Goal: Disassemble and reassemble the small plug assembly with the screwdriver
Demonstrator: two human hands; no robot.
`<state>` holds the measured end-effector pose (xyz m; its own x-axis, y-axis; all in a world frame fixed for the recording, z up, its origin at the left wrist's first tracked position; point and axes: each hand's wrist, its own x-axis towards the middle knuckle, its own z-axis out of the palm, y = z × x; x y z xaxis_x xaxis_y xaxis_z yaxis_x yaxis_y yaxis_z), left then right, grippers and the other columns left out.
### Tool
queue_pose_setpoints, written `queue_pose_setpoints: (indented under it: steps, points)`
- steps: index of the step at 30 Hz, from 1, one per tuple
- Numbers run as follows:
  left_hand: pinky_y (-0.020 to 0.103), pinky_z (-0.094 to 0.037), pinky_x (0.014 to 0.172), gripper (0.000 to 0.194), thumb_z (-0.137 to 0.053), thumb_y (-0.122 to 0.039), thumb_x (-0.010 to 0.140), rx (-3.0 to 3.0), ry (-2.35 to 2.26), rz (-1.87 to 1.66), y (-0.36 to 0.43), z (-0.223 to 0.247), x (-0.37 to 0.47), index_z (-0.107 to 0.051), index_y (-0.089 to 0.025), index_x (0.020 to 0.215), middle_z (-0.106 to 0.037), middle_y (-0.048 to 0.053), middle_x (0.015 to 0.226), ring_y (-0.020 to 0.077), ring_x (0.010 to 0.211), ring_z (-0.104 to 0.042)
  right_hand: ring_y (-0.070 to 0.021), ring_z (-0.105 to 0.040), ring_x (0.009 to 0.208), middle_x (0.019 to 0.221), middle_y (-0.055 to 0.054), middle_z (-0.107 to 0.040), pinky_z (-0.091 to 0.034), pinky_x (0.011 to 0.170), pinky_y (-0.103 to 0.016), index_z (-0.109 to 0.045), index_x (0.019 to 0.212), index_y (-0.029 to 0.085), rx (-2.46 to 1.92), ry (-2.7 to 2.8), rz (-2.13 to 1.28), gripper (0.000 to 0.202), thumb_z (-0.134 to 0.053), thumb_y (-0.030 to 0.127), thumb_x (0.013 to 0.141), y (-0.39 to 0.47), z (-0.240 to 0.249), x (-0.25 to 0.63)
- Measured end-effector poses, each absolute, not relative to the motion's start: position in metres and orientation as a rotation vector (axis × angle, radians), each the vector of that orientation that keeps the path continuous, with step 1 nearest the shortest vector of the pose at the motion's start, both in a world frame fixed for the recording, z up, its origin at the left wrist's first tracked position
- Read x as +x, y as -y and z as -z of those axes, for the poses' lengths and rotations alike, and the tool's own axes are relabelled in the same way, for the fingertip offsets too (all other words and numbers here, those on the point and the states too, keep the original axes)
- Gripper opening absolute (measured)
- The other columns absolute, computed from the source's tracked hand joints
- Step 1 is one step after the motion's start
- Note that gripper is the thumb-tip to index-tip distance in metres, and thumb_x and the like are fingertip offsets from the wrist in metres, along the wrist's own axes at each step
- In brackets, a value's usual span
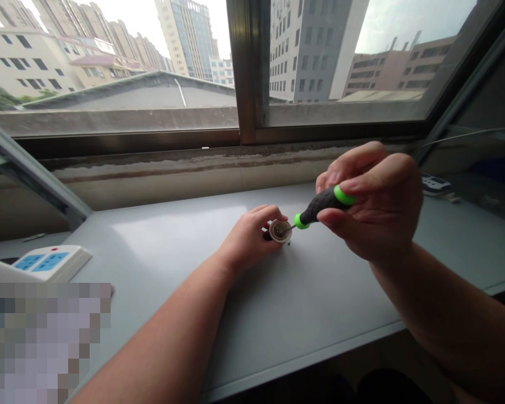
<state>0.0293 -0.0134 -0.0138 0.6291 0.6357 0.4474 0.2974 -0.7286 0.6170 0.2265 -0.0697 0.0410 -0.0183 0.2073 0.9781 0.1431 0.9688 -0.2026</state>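
Observation:
My left hand (252,235) is wrapped round a small round white piece (280,231) with a dark part at its side, held near the tabletop with its open face turned up toward me. In my right hand (376,202) is a screwdriver (323,206) with a black and green handle, pinched between thumb and fingers. The screwdriver's thin shaft points down and left, and its tip is inside the round piece; what it touches there is too small to tell. A tiny dark bit shows just below the piece's right edge.
The grey table (160,235) lies beneath my hands, with a window behind it. A white power strip (54,262) with blue sockets is at the left, above a pixelated area. A white and dark device (435,184) stands at the back right.

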Motion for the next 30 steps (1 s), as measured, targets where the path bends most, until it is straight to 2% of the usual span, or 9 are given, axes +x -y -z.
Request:
queue_pose_setpoints:
  steps: [3,7,10,14,16,20,22,26,30]
  points:
    - [0.024,-0.055,0.070,0.017,-0.072,-0.012,0.076,2.347,-0.727,-0.921,0.013,0.014,0.029,-0.060,-0.020,0.086,-0.068,0.001,0.098,0.0142,0.082,-0.062,-0.0197,-0.069,0.089,0.100,-0.002,-0.066,-0.066,0.071,-0.036,-0.070,0.097,0.032,-0.241,1.591,-0.103,0.024,-0.086,0.034,0.079,0.069,-0.040,0.227]
    - [0.025,-0.056,0.071,0.020,-0.070,-0.011,0.077,2.361,-0.702,-0.889,0.011,0.016,0.029,-0.063,-0.021,0.094,-0.068,0.003,0.101,0.0154,0.084,-0.063,-0.0270,-0.073,0.117,0.128,-0.006,-0.071,-0.069,0.087,-0.044,-0.070,0.116,0.028,-0.169,1.707,-0.260,0.029,-0.069,0.015,0.090,0.072,-0.037,0.227]
    - [0.025,-0.055,0.070,0.022,-0.071,-0.011,0.076,2.374,-0.700,-0.890,0.011,0.015,0.029,-0.064,-0.020,0.095,-0.067,0.003,0.099,0.0153,0.083,-0.062,-0.0237,-0.077,0.101,0.116,-0.005,-0.074,-0.070,0.077,-0.039,-0.068,0.113,0.029,-0.146,1.716,-0.203,0.036,-0.074,0.010,0.084,0.071,-0.038,0.224]
    - [0.024,-0.054,0.069,0.018,-0.072,-0.011,0.075,2.360,-0.721,-0.917,0.014,0.013,0.030,-0.061,-0.020,0.086,-0.066,0.001,0.096,0.0138,0.080,-0.062,-0.0156,-0.065,0.081,0.094,-0.001,-0.061,-0.062,0.064,-0.030,-0.066,0.095,0.028,-0.182,1.579,-0.126,0.034,-0.088,0.016,0.072,0.068,-0.040,0.222]
    - [0.023,-0.054,0.069,0.018,-0.073,-0.010,0.075,2.355,-0.722,-0.916,0.015,0.013,0.030,-0.061,-0.020,0.085,-0.066,0.001,0.096,0.0133,0.080,-0.061,-0.0159,-0.064,0.084,0.095,-0.001,-0.058,-0.063,0.071,-0.032,-0.068,0.094,0.028,-0.213,1.542,-0.174,0.026,-0.085,0.022,0.076,0.070,-0.040,0.223]
    - [0.023,-0.054,0.069,0.019,-0.072,-0.009,0.075,2.357,-0.715,-0.912,0.015,0.014,0.030,-0.060,-0.020,0.086,-0.066,0.000,0.095,0.0130,0.080,-0.061,-0.0246,-0.070,0.113,0.118,-0.005,-0.068,-0.065,0.088,-0.042,-0.071,0.104,0.027,-0.245,1.591,-0.357,0.016,-0.064,0.020,0.092,0.078,-0.039,0.225]
    - [0.023,-0.053,0.069,0.019,-0.072,-0.009,0.075,2.369,-0.706,-0.914,0.014,0.014,0.030,-0.060,-0.020,0.087,-0.066,0.000,0.095,0.0134,0.081,-0.061,-0.0239,-0.072,0.108,0.115,-0.006,-0.070,-0.066,0.085,-0.042,-0.070,0.106,0.027,-0.256,1.621,-0.339,0.019,-0.062,0.017,0.093,0.079,-0.040,0.224]
    - [0.023,-0.053,0.069,0.018,-0.072,-0.010,0.075,2.369,-0.708,-0.919,0.014,0.013,0.030,-0.060,-0.020,0.084,-0.066,0.001,0.096,0.0134,0.081,-0.061,-0.0161,-0.064,0.082,0.095,-0.003,-0.061,-0.062,0.068,-0.033,-0.072,0.099,0.028,-0.224,1.571,-0.192,0.027,-0.081,0.015,0.077,0.073,-0.040,0.223]
    - [0.023,-0.054,0.070,0.018,-0.072,-0.010,0.075,2.355,-0.715,-0.917,0.013,0.014,0.029,-0.061,-0.020,0.086,-0.067,0.000,0.096,0.0132,0.081,-0.062,-0.0196,-0.067,0.094,0.103,-0.004,-0.063,-0.064,0.076,-0.036,-0.072,0.098,0.030,-0.270,1.554,-0.250,0.014,-0.077,0.027,0.085,0.071,-0.038,0.226]
